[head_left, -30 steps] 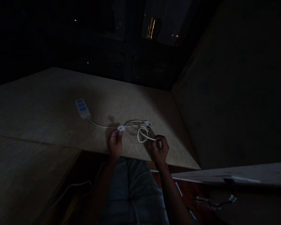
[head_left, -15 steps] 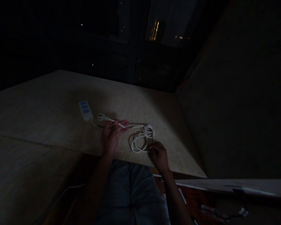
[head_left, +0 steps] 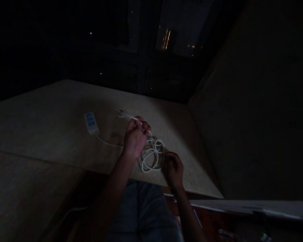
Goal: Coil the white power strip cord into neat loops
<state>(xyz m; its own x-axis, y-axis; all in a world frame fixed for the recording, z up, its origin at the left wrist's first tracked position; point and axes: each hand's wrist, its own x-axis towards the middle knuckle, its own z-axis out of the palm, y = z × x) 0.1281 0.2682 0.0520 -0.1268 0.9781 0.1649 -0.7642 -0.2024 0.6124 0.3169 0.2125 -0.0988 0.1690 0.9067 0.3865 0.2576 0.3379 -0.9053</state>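
A white power strip with blue sockets lies on a pale board tabletop. Its white cable runs right into a loose coil near the table's front edge. My left hand is raised over the coil, fingers closed on the cable just behind the white plug, which points up and to the left. My right hand rests at the coil's right side, fingers curled against a loop; I cannot tell if it grips it.
The scene is very dark. A slanted board wall rises at the right. A second board surface lies at the lower left. Dark windows with distant lights are behind the table. My lap is below the edge.
My left hand has lifted the plug end up and to the right, over the coil. The coil has gathered closer to the table edge, with my right hand staying beside it.
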